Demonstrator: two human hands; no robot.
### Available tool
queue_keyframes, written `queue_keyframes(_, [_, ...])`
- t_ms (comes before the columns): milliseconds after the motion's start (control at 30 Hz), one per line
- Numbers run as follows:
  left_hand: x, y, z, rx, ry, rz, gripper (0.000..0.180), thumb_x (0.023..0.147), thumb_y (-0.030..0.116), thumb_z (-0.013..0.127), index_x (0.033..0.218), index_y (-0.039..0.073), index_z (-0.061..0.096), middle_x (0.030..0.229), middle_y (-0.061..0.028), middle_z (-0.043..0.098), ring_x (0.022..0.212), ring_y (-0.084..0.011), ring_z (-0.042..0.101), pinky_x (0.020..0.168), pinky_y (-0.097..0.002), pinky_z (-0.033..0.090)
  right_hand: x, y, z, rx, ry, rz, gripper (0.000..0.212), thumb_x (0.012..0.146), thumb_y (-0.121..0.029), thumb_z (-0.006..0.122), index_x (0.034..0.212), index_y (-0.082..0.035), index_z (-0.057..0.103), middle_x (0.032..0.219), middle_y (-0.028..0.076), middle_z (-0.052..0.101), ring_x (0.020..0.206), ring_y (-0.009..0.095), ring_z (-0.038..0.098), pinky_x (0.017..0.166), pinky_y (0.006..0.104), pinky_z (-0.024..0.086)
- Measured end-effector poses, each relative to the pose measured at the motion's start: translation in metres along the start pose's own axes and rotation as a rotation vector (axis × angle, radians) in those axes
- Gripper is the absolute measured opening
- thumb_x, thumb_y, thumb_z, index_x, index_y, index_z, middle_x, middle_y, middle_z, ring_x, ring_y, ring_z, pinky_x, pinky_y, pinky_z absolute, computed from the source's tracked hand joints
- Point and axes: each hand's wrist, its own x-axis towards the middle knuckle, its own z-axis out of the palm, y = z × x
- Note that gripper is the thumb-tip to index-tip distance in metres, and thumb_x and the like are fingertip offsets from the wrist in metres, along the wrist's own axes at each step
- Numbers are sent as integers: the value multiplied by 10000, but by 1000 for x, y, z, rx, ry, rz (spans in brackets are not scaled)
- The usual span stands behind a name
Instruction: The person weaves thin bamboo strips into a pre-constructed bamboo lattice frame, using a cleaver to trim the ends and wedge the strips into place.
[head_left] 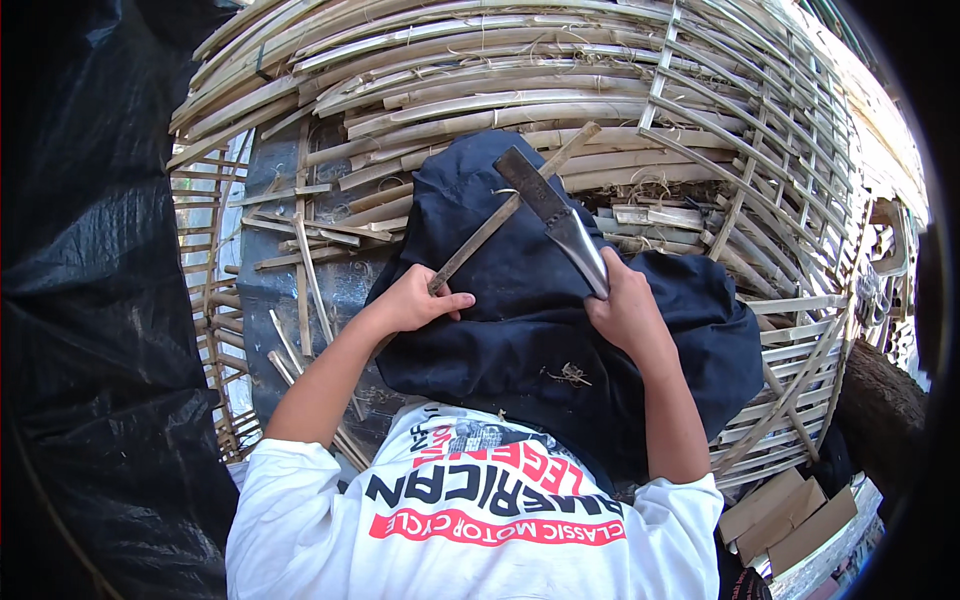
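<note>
My left hand (418, 302) is closed round the near end of a narrow bamboo strip (474, 244), which slants up and away to the right. In my right hand (628, 308) is the metal handle of a machete (540, 192) with a dark, broad, square-ended blade. The blade lies across the strip, and a thin curl of shaving (507, 191) stands where they meet. Dark cloth (490, 345) covers my lap beneath both hands. A small tuft of shavings (571, 375) rests on it. The fingertips of my right hand are partly hidden.
Many split bamboo strips (480, 80) lie piled across the far side. A bamboo lattice (790, 120) stands at the right, and black sheeting (100, 300) hangs at the left. Loose bamboo pieces (310, 270) lie left of my lap. A cardboard box (790, 520) sits at the lower right.
</note>
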Motion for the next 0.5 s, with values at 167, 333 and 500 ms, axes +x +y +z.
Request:
queue_keyframes(167, [-1,6,-4,24,6,-49,421,809,419,774,633,41,712,454,32,469,409,-69,411,433,-261,307,4,3,7,-20,7,16,332,715,-58,595,1024,12,494,836,313,614,882,519,570,761,532,455])
queue_keyframes(333, [2,3,0,17,4,-7,427,805,419,776,630,35,709,458,21,493,418,-71,423,438,-262,314,9,4,1,190,105,76,316,715,-67,607,1000,-7,483,871,315,624,936,521,563,798,559,453])
queue_keyframes(500, [-2,-5,1,0,27,73,423,802,417,779,639,31,715,460,28,488,445,-73,433,459,-263,321,4,2,-11,-45,-69,-26,335,723,-60,613,1020,-9,466,907,304,637,934,508,581,803,557,462])
